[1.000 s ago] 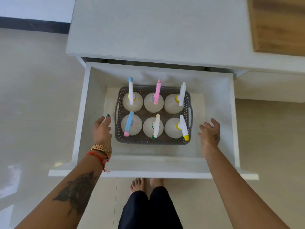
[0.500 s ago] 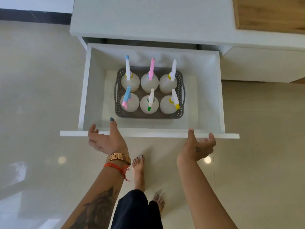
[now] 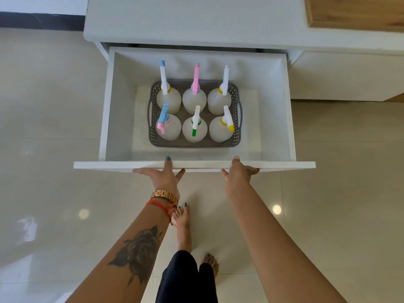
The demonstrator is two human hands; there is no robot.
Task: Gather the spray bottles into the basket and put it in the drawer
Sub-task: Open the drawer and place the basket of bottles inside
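Note:
A grey perforated basket (image 3: 196, 144) stands on the floor of the open white drawer (image 3: 109, 110). Several white spray bottles (image 3: 194, 130) with coloured nozzles stand upright in it, in two rows. My left hand (image 3: 162, 176) lies flat against the drawer's front panel (image 3: 98, 165), thumb over its top edge. My right hand (image 3: 238, 174) presses the same panel further right, also with the thumb on top. Both hands are spread and hold nothing.
The drawer sticks out from a white cabinet (image 3: 196, 20) with a wooden surface (image 3: 354, 12) at the upper right. Glossy beige floor tiles (image 3: 48, 119) lie all around. My bare feet (image 3: 183, 224) stand just below the drawer front.
My hands came out of the drawer, away from the basket, and moved onto the front panel. The view has pulled back; the basket and bottles stayed in place.

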